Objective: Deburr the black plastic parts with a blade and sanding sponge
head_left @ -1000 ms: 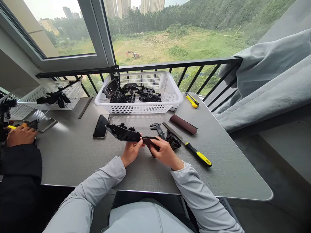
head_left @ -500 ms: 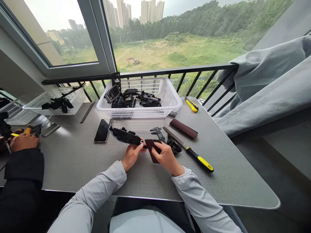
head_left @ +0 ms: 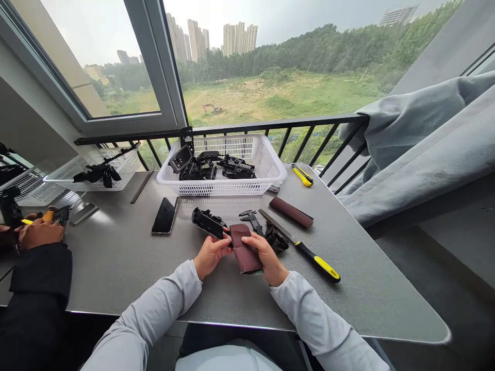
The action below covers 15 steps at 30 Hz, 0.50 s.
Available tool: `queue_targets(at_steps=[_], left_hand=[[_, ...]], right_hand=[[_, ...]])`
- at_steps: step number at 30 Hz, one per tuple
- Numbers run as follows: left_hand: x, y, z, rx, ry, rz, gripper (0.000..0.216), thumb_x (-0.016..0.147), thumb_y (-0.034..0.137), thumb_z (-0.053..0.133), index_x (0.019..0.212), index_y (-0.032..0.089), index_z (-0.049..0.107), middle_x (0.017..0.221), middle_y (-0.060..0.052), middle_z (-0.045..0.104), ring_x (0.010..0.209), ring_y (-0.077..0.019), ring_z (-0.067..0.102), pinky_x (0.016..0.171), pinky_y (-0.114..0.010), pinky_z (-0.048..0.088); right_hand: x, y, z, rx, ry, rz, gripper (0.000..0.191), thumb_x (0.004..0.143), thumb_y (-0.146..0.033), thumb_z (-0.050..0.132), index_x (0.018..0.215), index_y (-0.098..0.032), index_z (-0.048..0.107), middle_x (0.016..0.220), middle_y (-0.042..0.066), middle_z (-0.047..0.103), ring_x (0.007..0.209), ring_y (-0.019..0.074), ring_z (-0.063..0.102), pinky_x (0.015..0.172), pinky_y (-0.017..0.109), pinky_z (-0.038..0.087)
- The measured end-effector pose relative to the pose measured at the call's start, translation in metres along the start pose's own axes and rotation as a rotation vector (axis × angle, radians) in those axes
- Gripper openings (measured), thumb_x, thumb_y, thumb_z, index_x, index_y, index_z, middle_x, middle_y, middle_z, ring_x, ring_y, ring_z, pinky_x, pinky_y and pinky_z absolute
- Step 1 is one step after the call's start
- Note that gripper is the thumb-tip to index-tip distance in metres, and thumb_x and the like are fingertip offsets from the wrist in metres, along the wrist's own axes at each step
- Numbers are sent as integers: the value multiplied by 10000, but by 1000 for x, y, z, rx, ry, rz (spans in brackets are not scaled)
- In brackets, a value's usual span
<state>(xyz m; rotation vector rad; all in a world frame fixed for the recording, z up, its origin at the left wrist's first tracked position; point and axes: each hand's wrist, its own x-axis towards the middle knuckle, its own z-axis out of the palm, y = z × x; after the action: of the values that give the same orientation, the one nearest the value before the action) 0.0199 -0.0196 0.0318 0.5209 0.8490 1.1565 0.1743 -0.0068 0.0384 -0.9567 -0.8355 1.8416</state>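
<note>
1. Currently, the left hand point(head_left: 211, 253) is gripping a black plastic part point(head_left: 207, 223), whose end is meeting folded sandpaper point(head_left: 244, 251).
2. Meanwhile, the right hand point(head_left: 263, 257) is clenching that sandpaper above the table point(head_left: 116, 268).
3. A caliper point(head_left: 251, 220) and file point(head_left: 317, 262) are lying just right; a phone point(head_left: 165, 215) is lying left.
4. Table's front edge is running well below both hands.

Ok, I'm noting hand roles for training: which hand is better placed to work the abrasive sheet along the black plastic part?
Right, probably: your right hand grips the folded abrasive sheet, while your left hand holds the black plastic part.
</note>
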Motion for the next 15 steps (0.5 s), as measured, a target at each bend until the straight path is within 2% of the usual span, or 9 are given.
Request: queue_targets(at_steps=[5,11,15], left_hand=[[1,0,-2,-36,10,-25,432,549,224,863,887,164,601,712,20,642,628,-105,604,564,-215,490],[-3,-4,1,-41,0,31,500,524,227,899,907,167,584,740,24,622,693,-122,612,644,-247,495],[-1,-9,1,-36,35,64,480,512,280,911,817,161,560,754,24,619,648,-104,576,617,-243,476]], right_hand=[[-1,0,-1,90,20,1,219,626,-321,732,805,-196,748,700,4,725,575,146,591,550,247,432],[-2,3,5,101,-13,-30,288,605,-339,758,845,-179,772,815,49,762,699,191,645,655,288,470],[-2,6,7,77,-1,-34,273,570,-337,784,787,-173,774,706,22,739,569,143,581,564,256,426]])
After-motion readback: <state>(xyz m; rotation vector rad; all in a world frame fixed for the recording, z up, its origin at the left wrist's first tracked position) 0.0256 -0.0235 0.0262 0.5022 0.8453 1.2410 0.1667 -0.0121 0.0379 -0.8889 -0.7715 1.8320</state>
